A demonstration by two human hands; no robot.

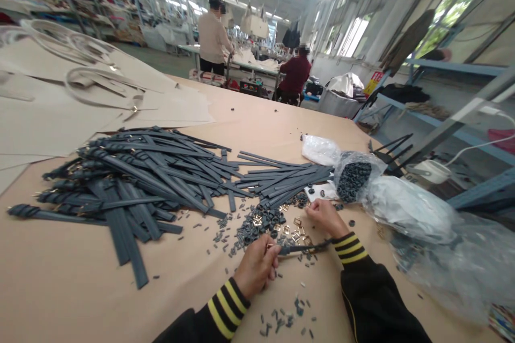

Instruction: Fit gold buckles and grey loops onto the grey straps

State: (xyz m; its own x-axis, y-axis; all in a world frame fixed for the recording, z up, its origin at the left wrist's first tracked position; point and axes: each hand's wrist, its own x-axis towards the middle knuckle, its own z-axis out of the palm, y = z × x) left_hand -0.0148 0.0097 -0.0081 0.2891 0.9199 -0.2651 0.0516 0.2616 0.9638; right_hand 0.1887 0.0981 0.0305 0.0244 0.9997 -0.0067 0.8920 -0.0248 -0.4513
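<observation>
My left hand (256, 266) is closed around one end of a dark grey strap (301, 249), whose other end reaches right toward my right cuff. A bit of gold metal shows at the left fingertips. Further right, my right hand (326, 218) has its fingers pinched together beside small dark loops (301, 200); whatever is between them is too small to name. Gold buckles (296, 236) lie scattered between the hands. Just beyond my left hand is a heap of small dark pieces and loops (249, 230).
A big pile of dark straps (148, 171) covers the table's left, with more loose straps (285, 179) in the middle. Plastic bags (410, 206) line the right, one holding dark loops (354, 177). Beige pieces (40, 102) lie back left. Two people work beyond the table.
</observation>
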